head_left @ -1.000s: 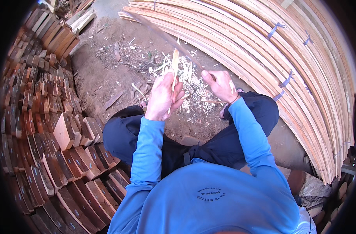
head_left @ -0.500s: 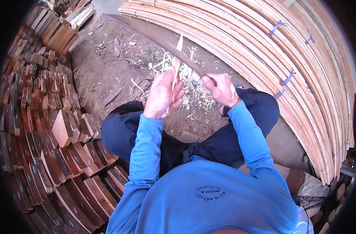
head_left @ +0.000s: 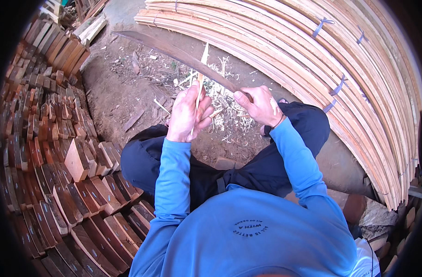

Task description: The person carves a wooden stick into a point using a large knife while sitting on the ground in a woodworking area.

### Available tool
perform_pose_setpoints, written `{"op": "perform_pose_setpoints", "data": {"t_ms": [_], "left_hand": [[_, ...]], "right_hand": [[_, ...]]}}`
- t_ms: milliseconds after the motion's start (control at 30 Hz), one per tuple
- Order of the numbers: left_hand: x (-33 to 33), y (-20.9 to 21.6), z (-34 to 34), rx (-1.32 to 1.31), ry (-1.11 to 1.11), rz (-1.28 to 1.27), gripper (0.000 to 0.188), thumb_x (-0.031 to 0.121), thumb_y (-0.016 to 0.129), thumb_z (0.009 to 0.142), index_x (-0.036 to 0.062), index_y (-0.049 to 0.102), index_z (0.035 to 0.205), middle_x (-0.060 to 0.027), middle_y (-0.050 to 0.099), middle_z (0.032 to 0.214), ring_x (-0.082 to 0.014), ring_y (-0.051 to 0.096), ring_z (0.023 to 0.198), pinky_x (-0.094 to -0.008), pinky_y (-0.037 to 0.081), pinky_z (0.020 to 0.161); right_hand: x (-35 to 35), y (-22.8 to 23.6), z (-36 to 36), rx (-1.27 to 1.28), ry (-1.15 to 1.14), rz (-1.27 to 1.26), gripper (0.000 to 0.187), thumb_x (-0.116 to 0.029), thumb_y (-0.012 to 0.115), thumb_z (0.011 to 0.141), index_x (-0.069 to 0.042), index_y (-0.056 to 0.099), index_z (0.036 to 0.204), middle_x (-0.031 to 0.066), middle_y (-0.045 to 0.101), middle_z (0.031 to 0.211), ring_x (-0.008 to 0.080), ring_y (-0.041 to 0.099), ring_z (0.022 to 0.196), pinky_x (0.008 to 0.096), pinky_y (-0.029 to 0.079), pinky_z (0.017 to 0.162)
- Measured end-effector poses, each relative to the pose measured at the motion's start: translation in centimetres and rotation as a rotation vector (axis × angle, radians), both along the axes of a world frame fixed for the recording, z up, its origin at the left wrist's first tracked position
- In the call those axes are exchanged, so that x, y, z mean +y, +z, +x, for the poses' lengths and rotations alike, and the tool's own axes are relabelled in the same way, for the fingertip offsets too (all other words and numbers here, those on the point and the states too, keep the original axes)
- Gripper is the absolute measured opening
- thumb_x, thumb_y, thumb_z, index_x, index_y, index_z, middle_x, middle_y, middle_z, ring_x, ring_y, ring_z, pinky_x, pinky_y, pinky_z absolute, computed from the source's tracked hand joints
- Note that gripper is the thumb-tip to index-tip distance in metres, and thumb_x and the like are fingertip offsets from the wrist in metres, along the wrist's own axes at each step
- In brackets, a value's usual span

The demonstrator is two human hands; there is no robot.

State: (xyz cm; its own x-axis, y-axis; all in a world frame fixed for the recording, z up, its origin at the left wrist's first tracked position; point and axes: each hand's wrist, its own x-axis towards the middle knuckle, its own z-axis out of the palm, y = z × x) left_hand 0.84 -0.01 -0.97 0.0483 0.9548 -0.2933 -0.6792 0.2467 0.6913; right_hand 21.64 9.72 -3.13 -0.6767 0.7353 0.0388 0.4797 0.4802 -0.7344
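Note:
In front of my knees my left hand (head_left: 185, 113) is closed round a thin, pale stick of wood (head_left: 205, 54), which stands nearly upright with its pointed end away from me. My right hand (head_left: 262, 106) grips the handle of a long, dark-bladed machete (head_left: 174, 53). Its blade slants from that hand to the far left and crosses the stick just above my left fingers. Whether the edge bites into the wood is too small to tell. Most of the handle is hidden in my right fist. Curled pale shavings (head_left: 229, 121) lie on the ground below both hands.
Long bundled wooden strips (head_left: 275, 51), tied with purple-grey bands, curve along the far and right sides. Stacked brown wood blocks (head_left: 88, 194) fill the left side. My bent legs (head_left: 303, 131) flank the bare dirt ground (head_left: 114, 87), where wood scraps lie.
The machete blade has shifted left and nearer to me, its far tip lower in view. My left hand and the stick have moved slightly left; the right hand has shifted a little.

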Motion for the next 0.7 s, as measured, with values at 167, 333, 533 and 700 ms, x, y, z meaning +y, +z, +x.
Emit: {"op": "perform_pose_setpoints", "data": {"t_ms": [167, 333, 533, 700], "left_hand": [[0.1, 0.0, 0.4, 0.021, 0.009, 0.016, 0.036, 0.038, 0.041, 0.107, 0.0116, 0.046, 0.083, 0.0034, 0.034, 0.052, -0.0052, 0.028, 0.039, -0.0212, 0.020, 0.033], [-0.1, 0.1, 0.4, -0.035, -0.010, 0.012, 0.035, 0.037, 0.040, 0.107, 0.0112, 0.046, 0.085, 0.0030, 0.034, 0.052, -0.0051, 0.027, 0.039, -0.0210, 0.021, 0.033], [-0.2, -0.2, -0.2, -0.067, -0.008, 0.011, 0.034, 0.036, 0.040, 0.107, 0.0113, 0.046, 0.085, 0.0028, 0.034, 0.052, -0.0051, 0.027, 0.039, -0.0208, 0.020, 0.033], [-0.5, -0.2, 0.0, -0.059, -0.017, 0.007, 0.034, 0.037, 0.042, 0.107, 0.0111, 0.047, 0.085, 0.0030, 0.034, 0.051, -0.0053, 0.027, 0.039, -0.0208, 0.021, 0.033]], "right_hand": [[1.1, 0.8, -0.6, -0.053, -0.072, 0.019, 0.068, -0.061, 0.048, 0.096, 0.002, 0.069, 0.080, 0.0222, 0.057, 0.058, 0.0372, 0.060, 0.058, 0.0458, 0.046, 0.061], [1.5, -0.4, -0.3, -0.015, -0.083, 0.029, 0.068, -0.061, 0.049, 0.095, 0.002, 0.071, 0.084, 0.0219, 0.058, 0.058, 0.0366, 0.061, 0.058, 0.0454, 0.047, 0.060], [0.6, -0.6, -0.5, 0.013, -0.033, 0.024, 0.068, -0.062, 0.050, 0.095, 0.002, 0.071, 0.085, 0.0224, 0.059, 0.060, 0.0370, 0.063, 0.061, 0.0466, 0.047, 0.063], [3.3, -1.1, -0.6, -0.064, -0.125, 0.081, 0.069, -0.063, 0.049, 0.095, 0.001, 0.071, 0.084, 0.0224, 0.059, 0.060, 0.0384, 0.061, 0.061, 0.0475, 0.047, 0.063]]}}
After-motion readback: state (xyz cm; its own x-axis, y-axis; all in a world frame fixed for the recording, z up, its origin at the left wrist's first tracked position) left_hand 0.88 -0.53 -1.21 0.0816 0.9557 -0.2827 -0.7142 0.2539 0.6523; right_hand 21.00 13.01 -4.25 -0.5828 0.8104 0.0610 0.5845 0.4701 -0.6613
